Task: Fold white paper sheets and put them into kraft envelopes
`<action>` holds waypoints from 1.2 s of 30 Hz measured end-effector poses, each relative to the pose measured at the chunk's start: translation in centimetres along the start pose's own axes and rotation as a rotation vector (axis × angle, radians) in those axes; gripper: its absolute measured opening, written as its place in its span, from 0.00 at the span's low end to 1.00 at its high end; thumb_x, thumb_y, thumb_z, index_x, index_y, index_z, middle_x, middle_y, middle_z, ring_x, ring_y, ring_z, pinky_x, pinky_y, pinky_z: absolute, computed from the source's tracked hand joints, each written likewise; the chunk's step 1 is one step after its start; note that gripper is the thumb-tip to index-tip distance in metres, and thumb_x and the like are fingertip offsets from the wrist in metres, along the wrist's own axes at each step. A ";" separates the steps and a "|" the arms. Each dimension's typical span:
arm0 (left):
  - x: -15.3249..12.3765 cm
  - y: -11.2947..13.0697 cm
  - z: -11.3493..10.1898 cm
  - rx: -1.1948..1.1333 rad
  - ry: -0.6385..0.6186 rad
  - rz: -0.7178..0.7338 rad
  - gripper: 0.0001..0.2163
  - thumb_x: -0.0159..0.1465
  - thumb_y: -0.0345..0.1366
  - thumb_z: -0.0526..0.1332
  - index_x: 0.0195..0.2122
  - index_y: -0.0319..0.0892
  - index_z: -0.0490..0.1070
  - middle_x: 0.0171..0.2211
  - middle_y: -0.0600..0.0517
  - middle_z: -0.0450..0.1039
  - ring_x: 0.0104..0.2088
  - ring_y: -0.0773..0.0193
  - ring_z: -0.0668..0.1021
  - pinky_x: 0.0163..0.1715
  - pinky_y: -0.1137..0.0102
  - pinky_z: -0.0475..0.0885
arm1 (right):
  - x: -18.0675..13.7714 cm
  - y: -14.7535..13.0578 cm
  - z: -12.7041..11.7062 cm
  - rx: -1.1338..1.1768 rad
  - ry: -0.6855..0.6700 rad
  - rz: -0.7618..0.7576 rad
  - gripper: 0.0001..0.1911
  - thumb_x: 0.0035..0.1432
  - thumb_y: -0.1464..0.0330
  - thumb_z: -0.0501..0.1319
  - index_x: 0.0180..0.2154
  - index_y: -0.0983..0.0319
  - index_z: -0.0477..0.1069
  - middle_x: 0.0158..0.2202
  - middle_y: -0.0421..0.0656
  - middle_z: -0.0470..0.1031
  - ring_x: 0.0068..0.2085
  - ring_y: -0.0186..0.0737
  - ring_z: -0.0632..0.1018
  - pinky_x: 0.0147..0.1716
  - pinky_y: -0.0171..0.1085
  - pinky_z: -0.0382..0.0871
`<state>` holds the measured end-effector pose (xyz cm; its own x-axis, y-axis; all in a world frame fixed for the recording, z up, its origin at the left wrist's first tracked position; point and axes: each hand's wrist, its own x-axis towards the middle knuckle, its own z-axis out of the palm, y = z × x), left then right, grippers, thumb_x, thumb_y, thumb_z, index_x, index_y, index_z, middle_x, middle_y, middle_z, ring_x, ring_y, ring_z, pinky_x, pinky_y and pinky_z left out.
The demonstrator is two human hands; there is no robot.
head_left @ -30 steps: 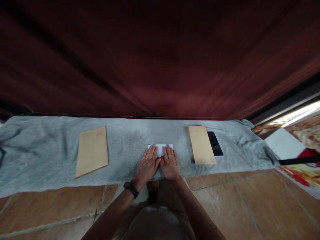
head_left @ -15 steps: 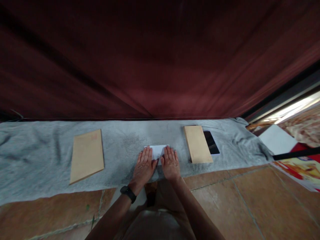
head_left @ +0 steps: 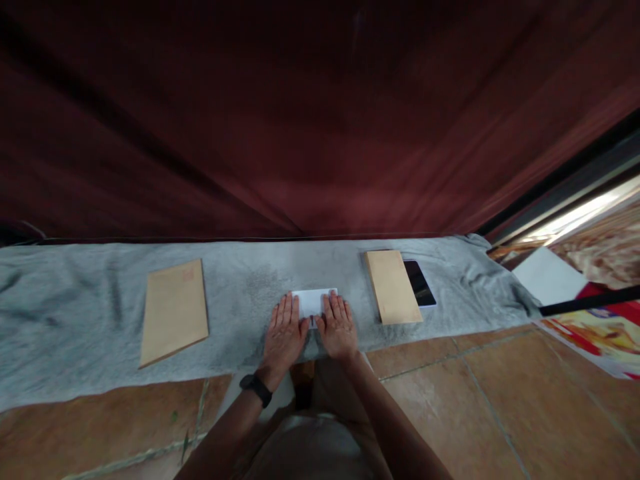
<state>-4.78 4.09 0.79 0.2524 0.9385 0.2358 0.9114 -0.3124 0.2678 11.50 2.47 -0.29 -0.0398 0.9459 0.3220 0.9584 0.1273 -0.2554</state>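
A small white sheet of paper (head_left: 311, 301) lies on the grey cloth in front of me, its sides covered by my hands. My left hand (head_left: 286, 333) rests flat on the paper's left side, fingers stretched forward and a dark watch on the wrist. Flat on the right side lies my right hand (head_left: 339, 328), its fingers extended too. Both thumbs point inward near the paper's lower edge, close to a small dark mark. To the right is a stack of brown envelopes (head_left: 395, 288); further left lies another brown envelope pile (head_left: 175, 313).
The grey cloth (head_left: 240, 267) covers a long, narrow surface. Partly under the right envelopes is a dark-screened tablet or phone (head_left: 419, 283). A dark red curtain (head_left: 310, 133) hangs behind. At far right are a white sheet (head_left: 547, 277) and a colourful printed package (head_left: 597, 337). Tiled floor (head_left: 440, 400) lies below.
My hands have shifted slightly left and their thumbs have drawn back, leaving more of the white paper showing between them. The envelopes stay where they were on the cloth.
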 end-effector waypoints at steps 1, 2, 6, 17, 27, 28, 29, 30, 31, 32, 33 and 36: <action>-0.1 0.0 0.0 0.001 0.014 -0.017 0.31 0.71 0.42 0.50 0.71 0.31 0.52 0.70 0.34 0.53 0.71 0.45 0.57 0.68 0.47 0.56 | 0.0 0.0 0.0 -0.005 0.010 0.006 0.31 0.71 0.60 0.53 0.69 0.66 0.56 0.70 0.55 0.58 0.70 0.53 0.61 0.67 0.53 0.56; -0.2 0.1 -0.1 0.002 0.025 -0.033 0.31 0.70 0.43 0.50 0.71 0.31 0.51 0.71 0.34 0.53 0.71 0.45 0.57 0.69 0.47 0.55 | -0.1 0.0 0.0 -0.008 0.019 0.009 0.31 0.72 0.59 0.52 0.70 0.66 0.56 0.70 0.56 0.58 0.70 0.53 0.62 0.67 0.53 0.56; -0.5 0.1 -0.2 0.011 0.038 -0.057 0.32 0.71 0.44 0.51 0.71 0.31 0.51 0.71 0.34 0.53 0.71 0.46 0.57 0.69 0.49 0.56 | -0.2 -0.1 0.1 -0.011 0.040 -0.005 0.31 0.72 0.60 0.51 0.70 0.66 0.55 0.70 0.55 0.58 0.70 0.52 0.62 0.67 0.53 0.56; -1.4 -1.5 -1.1 -0.027 -0.013 0.048 0.25 0.71 0.43 0.52 0.66 0.36 0.63 0.70 0.36 0.57 0.70 0.47 0.60 0.68 0.49 0.59 | -0.2 0.0 -0.3 -0.012 0.013 -0.019 0.29 0.72 0.61 0.52 0.70 0.63 0.56 0.71 0.55 0.55 0.70 0.54 0.61 0.66 0.54 0.55; 0.3 0.5 -0.8 0.010 -0.074 0.154 0.24 0.73 0.39 0.46 0.67 0.36 0.62 0.70 0.40 0.57 0.71 0.50 0.58 0.68 0.51 0.58 | -0.1 -0.2 -0.2 -0.044 0.018 -0.009 0.28 0.71 0.60 0.54 0.68 0.62 0.60 0.71 0.54 0.56 0.69 0.54 0.62 0.66 0.53 0.55; 0.3 0.6 -0.7 0.019 -0.067 0.148 0.24 0.73 0.39 0.46 0.67 0.35 0.61 0.70 0.40 0.56 0.71 0.50 0.58 0.68 0.52 0.58 | -0.2 -0.1 -0.2 -0.047 0.022 -0.004 0.28 0.71 0.60 0.54 0.68 0.62 0.60 0.71 0.54 0.57 0.69 0.54 0.63 0.66 0.54 0.54; 0.3 0.5 -0.7 0.027 -0.061 0.140 0.25 0.73 0.40 0.46 0.68 0.35 0.61 0.70 0.40 0.56 0.71 0.50 0.58 0.68 0.53 0.58 | -0.3 0.1 -0.1 -0.050 0.028 0.004 0.29 0.71 0.60 0.53 0.68 0.62 0.59 0.70 0.54 0.58 0.69 0.53 0.63 0.67 0.54 0.53; 0.2 0.5 -0.6 0.036 -0.053 0.127 0.25 0.73 0.40 0.47 0.68 0.34 0.60 0.70 0.39 0.56 0.71 0.50 0.59 0.68 0.53 0.58 | -0.5 0.2 -0.1 -0.052 0.035 0.012 0.29 0.72 0.59 0.52 0.69 0.63 0.58 0.70 0.54 0.59 0.69 0.53 0.63 0.67 0.54 0.52; 0.0 0.4 -0.5 0.046 -0.045 0.109 0.26 0.73 0.41 0.47 0.68 0.33 0.59 0.70 0.39 0.56 0.71 0.50 0.59 0.68 0.53 0.58 | -0.6 0.5 -0.2 -0.054 0.042 0.019 0.30 0.72 0.59 0.52 0.70 0.64 0.56 0.69 0.54 0.60 0.69 0.53 0.63 0.68 0.54 0.51; -0.2 0.3 -0.5 0.056 -0.035 0.087 0.27 0.73 0.42 0.48 0.69 0.31 0.58 0.70 0.37 0.56 0.71 0.49 0.59 0.68 0.52 0.58 | -0.8 0.8 -0.2 -0.056 0.047 0.025 0.31 0.72 0.59 0.51 0.70 0.66 0.55 0.69 0.55 0.60 0.69 0.52 0.63 0.68 0.54 0.50; -0.4 0.2 -0.4 0.066 -0.024 0.064 0.28 0.72 0.42 0.48 0.69 0.30 0.57 0.70 0.36 0.55 0.71 0.48 0.59 0.68 0.51 0.58 | -0.9 1.1 -0.3 -0.059 0.051 0.031 0.32 0.73 0.58 0.50 0.70 0.67 0.53 0.69 0.55 0.61 0.69 0.52 0.63 0.68 0.54 0.50; -0.7 0.2 -0.3 0.076 -0.001 0.017 0.30 0.72 0.43 0.48 0.69 0.27 0.56 0.70 0.34 0.54 0.71 0.46 0.59 0.68 0.50 0.56 | -1.3 1.6 -0.5 -0.074 0.061 0.049 0.32 0.73 0.59 0.49 0.70 0.70 0.53 0.69 0.57 0.61 0.69 0.53 0.63 0.68 0.54 0.51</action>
<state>-4.87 3.28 0.98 0.2679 0.9333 0.2389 0.9290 -0.3160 0.1925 13.27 1.33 -0.63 0.0230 0.9303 0.3661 0.9772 0.0564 -0.2047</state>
